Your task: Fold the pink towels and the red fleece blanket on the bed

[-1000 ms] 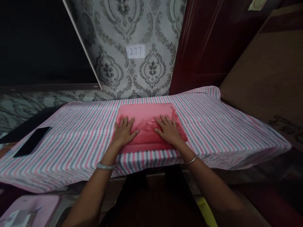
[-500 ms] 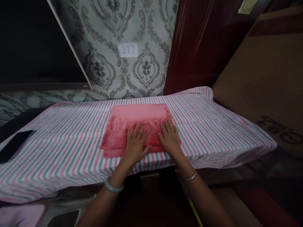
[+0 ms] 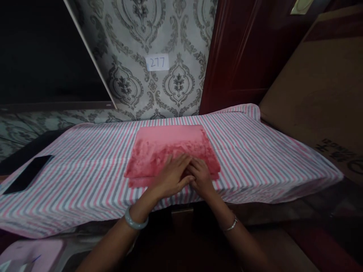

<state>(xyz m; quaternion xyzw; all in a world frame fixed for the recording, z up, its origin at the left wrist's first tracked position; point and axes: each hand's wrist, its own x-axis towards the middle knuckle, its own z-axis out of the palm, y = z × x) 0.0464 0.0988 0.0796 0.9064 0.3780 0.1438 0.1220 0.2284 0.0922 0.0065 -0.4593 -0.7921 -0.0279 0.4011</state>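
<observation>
A folded pink plush cloth (image 3: 181, 136), perhaps a blanket, lies flat with its layered edge toward me. Over its near middle, my left hand (image 3: 170, 175) is open, with the fingers stretched out to the right. My right hand (image 3: 200, 175) meets it there, open too, its fingers slightly bent and their tips against the left hand's fingertips. Neither hand holds anything. Whether the palms press on the cloth or hover just above it, I cannot tell. Beneath the folded cloth spreads a striped pink, grey and white sheet (image 3: 93, 162).
A dark phone (image 3: 28, 174) lies on the sheet at the left. Behind it is a large black screen (image 3: 48, 56). A cardboard box (image 3: 320, 83) stands at the right beside a dark red door (image 3: 241, 53). A paper marked 277 (image 3: 157, 62) is on the patterned wall.
My hands were spread apart, flat on the folded cloth; now they have come together at its near middle, fingertips touching. The view has shifted slightly. The cloth keeps its folded shape.
</observation>
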